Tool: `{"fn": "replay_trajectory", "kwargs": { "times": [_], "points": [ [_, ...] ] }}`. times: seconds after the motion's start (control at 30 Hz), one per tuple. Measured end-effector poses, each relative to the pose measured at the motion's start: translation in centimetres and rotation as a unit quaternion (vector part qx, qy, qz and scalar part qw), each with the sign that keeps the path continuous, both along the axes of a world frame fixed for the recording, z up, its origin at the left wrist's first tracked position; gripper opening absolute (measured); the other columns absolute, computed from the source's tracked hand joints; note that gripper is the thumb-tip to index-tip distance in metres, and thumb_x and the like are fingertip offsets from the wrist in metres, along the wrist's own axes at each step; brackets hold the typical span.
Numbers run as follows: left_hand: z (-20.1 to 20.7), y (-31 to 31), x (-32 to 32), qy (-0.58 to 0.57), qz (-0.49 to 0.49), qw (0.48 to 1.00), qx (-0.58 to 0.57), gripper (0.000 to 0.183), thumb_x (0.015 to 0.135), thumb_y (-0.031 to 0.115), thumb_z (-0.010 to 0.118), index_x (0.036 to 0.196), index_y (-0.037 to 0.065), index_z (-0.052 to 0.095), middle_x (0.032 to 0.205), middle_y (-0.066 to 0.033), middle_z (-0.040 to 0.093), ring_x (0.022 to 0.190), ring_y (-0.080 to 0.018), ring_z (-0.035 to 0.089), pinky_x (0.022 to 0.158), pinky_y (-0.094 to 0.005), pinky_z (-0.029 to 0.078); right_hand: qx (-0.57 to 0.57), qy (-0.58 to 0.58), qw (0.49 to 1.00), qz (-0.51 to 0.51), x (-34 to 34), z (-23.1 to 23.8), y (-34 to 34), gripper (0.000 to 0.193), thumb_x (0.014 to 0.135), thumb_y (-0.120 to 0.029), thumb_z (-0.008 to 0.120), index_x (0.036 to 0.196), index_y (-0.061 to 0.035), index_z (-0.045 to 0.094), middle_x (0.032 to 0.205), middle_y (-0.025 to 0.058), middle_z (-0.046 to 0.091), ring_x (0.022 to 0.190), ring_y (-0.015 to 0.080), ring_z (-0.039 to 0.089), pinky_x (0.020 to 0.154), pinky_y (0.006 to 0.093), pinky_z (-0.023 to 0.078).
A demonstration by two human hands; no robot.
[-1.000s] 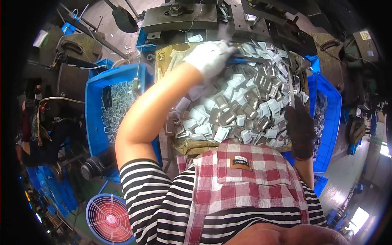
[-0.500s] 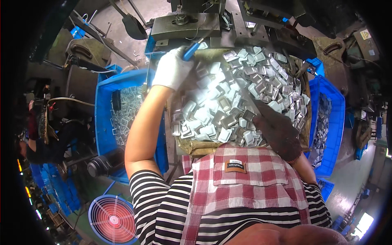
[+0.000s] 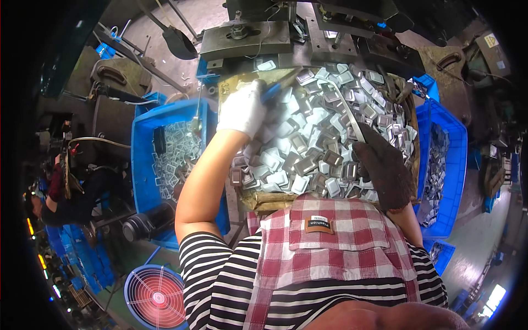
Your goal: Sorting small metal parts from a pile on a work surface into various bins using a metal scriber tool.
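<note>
My left hand (image 3: pixel 242 111), in a white glove, is closed round a blue-handled tool (image 3: pixel 270 92) at the left side of a heap of small rectangular metal pieces (image 3: pixel 316 132). In the earlier frame a thin metal shaft shows at the tool's end; now it is blurred. My right hand (image 3: pixel 385 170), in a dark glove, is closed on a long narrow metal strip (image 3: pixel 350 114), slightly curved, which reaches forward over the heap. Its fingers are partly hidden. The shallow pieces lie jumbled, some silver-white and some darker, on a worn worktop (image 3: pixel 234 86).
A heavy metal press (image 3: pixel 245 41) stands beyond the heap, with one loose piece (image 3: pixel 267 65) near it. Blue bins with metal parts flank me, left (image 3: pixel 144 181) and right (image 3: pixel 452 181). A red-and-blue fan (image 3: pixel 158 297) stands at lower left. Another person (image 3: pixel 82 192) is at far left.
My left hand has moved right and nearer to me with the blue-handled tool. My right hand has shifted slightly right, and the metal strip shows more clearly over the heap.
</note>
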State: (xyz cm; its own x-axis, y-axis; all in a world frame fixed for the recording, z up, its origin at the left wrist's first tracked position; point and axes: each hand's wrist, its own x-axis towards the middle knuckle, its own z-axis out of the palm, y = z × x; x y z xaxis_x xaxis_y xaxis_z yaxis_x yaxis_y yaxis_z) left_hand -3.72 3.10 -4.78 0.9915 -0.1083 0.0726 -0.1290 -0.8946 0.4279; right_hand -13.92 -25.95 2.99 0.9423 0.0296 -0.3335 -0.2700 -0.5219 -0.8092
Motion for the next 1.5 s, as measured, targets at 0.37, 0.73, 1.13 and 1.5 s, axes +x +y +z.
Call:
{"fn": "replay_trajectory", "kwargs": {
  "times": [0.37,0.73,1.13,1.5],
  "points": [
    [-0.1,0.7,1.1,0.087,-0.034,0.995,0.045,0.025,0.088,0.017,0.054,0.101,0.002,0.068,0.107,-0.0247,0.067,0.101,-0.0402,0.066,0.090,-0.0455,0.051,0.057,0.004,0.998,-0.017,-0.1,-1.0,0.5,0.043,0.095,-0.021,0.064,0.136,-0.0080,0.060,0.077,0.0033,0.067,0.055,0.0068,0.056,0.053,0.0260,0.047],
    [0.4,0.8,1.4,0.129,-0.001,0.985,-0.115,0.029,0.076,0.011,0.073,0.103,0.001,0.069,0.088,-0.0174,0.071,0.085,-0.0298,0.070,0.080,-0.0382,0.053,0.053,-0.014,0.998,-0.015,-0.2,-0.6,1.0,0.043,0.095,-0.020,0.065,0.136,-0.0072,0.060,0.075,0.0013,0.066,0.055,0.0056,0.056,0.052,0.0256,0.047],
    [0.9,-2.6,2.5,0.247,0.110,0.777,-0.568,0.026,0.086,0.022,0.077,0.099,0.003,0.064,0.080,-0.0053,0.068,0.055,-0.0110,0.059,0.049,-0.0252,0.048,0.128,-0.023,0.991,-0.018,-0.1,-0.4,1.5,0.043,0.094,-0.014,0.065,0.136,-0.0052,0.059,0.080,0.0022,0.068,0.056,0.0051,0.057,0.051,0.0236,0.048],
    [1.0,-2.9,2.8,0.230,0.068,0.783,-0.573,0.025,0.084,0.015,0.076,0.102,0.002,0.065,0.084,-0.0072,0.071,0.063,-0.0106,0.063,0.055,-0.0242,0.049,0.053,-0.011,0.998,0.016,0.3,-1.2,0.2,0.044,0.094,-0.016,0.066,0.136,-0.0050,0.059,0.083,0.0046,0.070,0.061,0.0063,0.059,0.059,0.0257,0.050]
  ]
}}
